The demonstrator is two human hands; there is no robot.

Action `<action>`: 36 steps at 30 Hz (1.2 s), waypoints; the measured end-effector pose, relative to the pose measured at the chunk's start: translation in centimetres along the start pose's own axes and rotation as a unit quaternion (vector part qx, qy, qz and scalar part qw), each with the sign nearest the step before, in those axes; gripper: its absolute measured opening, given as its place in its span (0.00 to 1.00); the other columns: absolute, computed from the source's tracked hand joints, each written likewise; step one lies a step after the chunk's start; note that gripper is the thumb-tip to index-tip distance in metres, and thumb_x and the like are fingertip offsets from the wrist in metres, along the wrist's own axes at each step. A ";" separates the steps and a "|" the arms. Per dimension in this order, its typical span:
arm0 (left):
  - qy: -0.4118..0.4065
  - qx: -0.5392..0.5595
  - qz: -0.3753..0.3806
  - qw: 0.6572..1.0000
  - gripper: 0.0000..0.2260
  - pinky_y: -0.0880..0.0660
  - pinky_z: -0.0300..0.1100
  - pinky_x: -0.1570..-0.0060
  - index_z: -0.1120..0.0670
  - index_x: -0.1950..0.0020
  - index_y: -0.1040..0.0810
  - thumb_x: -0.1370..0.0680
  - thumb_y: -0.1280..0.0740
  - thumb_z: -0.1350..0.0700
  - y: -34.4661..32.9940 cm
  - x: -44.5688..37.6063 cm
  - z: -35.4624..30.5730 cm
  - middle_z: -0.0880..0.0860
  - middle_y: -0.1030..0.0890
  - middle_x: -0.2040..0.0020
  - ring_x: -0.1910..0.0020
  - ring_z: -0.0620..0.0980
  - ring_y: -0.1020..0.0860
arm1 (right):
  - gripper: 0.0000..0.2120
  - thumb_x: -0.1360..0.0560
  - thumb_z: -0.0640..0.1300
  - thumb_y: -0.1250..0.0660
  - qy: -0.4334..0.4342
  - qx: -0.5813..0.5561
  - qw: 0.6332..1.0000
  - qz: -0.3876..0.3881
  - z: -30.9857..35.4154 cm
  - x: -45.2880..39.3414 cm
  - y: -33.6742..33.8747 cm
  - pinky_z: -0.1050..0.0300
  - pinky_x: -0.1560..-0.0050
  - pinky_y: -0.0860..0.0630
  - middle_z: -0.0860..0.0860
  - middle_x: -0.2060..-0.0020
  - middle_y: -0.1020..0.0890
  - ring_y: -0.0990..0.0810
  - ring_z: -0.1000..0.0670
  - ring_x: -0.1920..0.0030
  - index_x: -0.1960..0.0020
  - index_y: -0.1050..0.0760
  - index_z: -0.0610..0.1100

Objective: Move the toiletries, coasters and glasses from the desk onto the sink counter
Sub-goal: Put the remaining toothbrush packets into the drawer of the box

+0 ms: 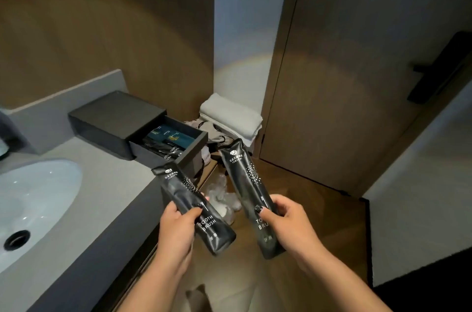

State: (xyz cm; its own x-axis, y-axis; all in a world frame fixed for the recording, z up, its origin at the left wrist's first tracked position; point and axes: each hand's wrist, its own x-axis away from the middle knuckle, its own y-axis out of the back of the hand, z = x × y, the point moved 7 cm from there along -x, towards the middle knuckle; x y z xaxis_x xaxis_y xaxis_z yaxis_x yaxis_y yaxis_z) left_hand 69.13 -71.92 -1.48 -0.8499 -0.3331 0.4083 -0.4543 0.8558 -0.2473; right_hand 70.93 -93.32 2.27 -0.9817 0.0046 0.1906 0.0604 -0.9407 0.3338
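Two black toothbrush packets are held up in the near middle: the left packet (194, 212) and the right packet (252, 194), one in each of two hands, the left hand (176, 225) and the right hand (288, 222). One black drawer box (120, 120) sits on the far bench (84, 212), its one drawer (189, 151) pulled out, holding several more sachets too dim to count. One basin (33, 199) lies at left. One folded towel (229, 117) rests beyond.

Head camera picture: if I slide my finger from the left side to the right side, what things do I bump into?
Sink → black drawer box → left hand holding a toothbrush packet → right hand holding another toothbrush packet → wooden door → black door handle.
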 end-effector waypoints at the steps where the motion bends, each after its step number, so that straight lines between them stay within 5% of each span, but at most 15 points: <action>1: -0.004 0.009 -0.006 1.000 0.11 0.24 0.47 0.52 0.60 0.45 0.23 0.24 0.37 0.70 -0.6 -0.2 0.0 0.60 0.17 0.50 0.51 0.56 0.18 | 0.07 0.27 0.36 0.33 0.002 0.012 1.000 0.005 0.3 -1.1 0.6 0.57 0.52 0.23 0.51 0.57 0.16 0.18 0.51 0.54 0.52 0.20 0.45; 8: -0.010 0.040 -0.054 0.998 0.08 0.22 0.49 0.52 0.59 0.47 0.21 0.21 0.38 0.66 -0.2 -1.9 -0.5 0.57 0.14 0.54 0.55 0.55 0.16 | 0.08 0.26 0.35 0.35 0.010 0.010 0.997 0.076 1.8 -8.6 -0.8 0.67 0.59 0.27 0.53 0.58 0.17 0.20 0.54 0.56 0.54 0.20 0.45; 19: -0.014 0.124 -0.169 0.978 0.08 0.24 0.55 0.44 0.59 0.46 0.20 0.20 0.38 0.60 5.5 -12.0 -4.4 0.59 0.15 0.51 0.51 0.57 0.17 | 0.05 0.24 0.38 0.34 -0.028 0.105 0.980 0.167 4.3 -22.3 -10.4 0.58 0.55 0.27 0.48 0.60 0.18 0.21 0.50 0.57 0.54 0.19 0.40; 27: -0.034 0.128 -0.224 0.966 0.08 0.25 0.57 0.42 0.58 0.48 0.18 0.20 0.38 0.60 7.6 -17.1 -7.5 0.60 0.15 0.53 0.51 0.58 0.17 | 0.08 0.24 0.40 0.33 -0.032 0.152 0.962 0.223 6.5 -28.8 -18.2 0.63 0.62 0.28 0.47 0.53 0.19 0.23 0.53 0.59 0.46 0.23 0.41; 30: -0.037 0.139 -0.249 0.958 0.08 0.21 0.52 0.49 0.60 0.50 0.19 0.21 0.38 0.62 8.6 -17.3 -7.5 0.61 0.15 0.54 0.57 0.56 0.16 | 0.04 0.24 0.38 0.34 -0.040 0.134 0.957 0.255 6.9 -29.3 -21.3 0.67 0.67 0.30 0.50 0.59 0.21 0.25 0.54 0.62 0.49 0.24 0.43; 33: -0.024 0.156 -0.268 0.950 0.09 0.19 0.47 0.60 0.62 0.43 0.21 0.20 0.38 0.62 9.9 -17.3 -6.8 0.62 0.15 0.52 0.56 0.56 0.16 | 0.08 0.25 0.38 0.33 -0.042 0.135 0.947 0.287 6.7 -29.7 -24.2 0.61 0.60 0.29 0.50 0.54 0.22 0.24 0.51 0.53 0.46 0.24 0.42; 36: -0.032 0.162 -0.284 0.944 0.10 0.19 0.46 0.60 0.60 0.43 0.21 0.20 0.39 0.61 10.5 -17.0 -6.6 0.59 0.15 0.52 0.54 0.55 0.15 | 0.07 0.25 0.38 0.33 -0.040 0.133 0.940 0.311 6.4 -30.3 -26.6 0.58 0.52 0.27 0.48 0.53 0.19 0.22 0.49 0.52 0.47 0.22 0.42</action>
State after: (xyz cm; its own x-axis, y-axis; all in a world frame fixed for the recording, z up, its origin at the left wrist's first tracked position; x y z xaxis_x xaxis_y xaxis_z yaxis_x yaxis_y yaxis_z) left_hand 80.55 -54.63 -5.21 -0.4536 -0.7347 0.5045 -0.8912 0.3691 -0.2637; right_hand 100.19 -66.24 -6.53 -0.7253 -0.4827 0.4909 0.6718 -0.6523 0.3511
